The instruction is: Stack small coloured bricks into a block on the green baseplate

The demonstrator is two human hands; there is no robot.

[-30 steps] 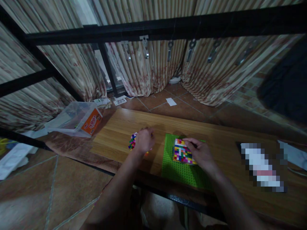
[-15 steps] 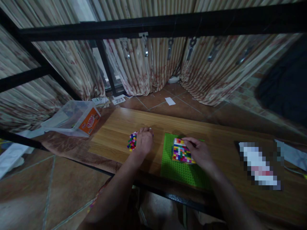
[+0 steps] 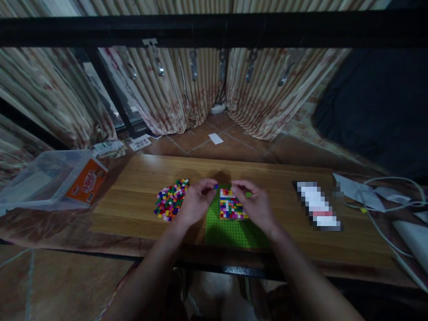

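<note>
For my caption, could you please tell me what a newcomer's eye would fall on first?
Probably the multicoloured block panel on the green baseplate, partly behind the right hand. Next come the heap of bright bricks on the wooden tabletop, left of the baseplate, and the orange label on the clear bin, far left.

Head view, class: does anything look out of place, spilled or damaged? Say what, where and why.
A white sheet lies on the floor beyond the wooden table, apart from the other papers, perhaps dropped. The loose bricks form one heap, so don't look spilled. I see no damage.
</note>
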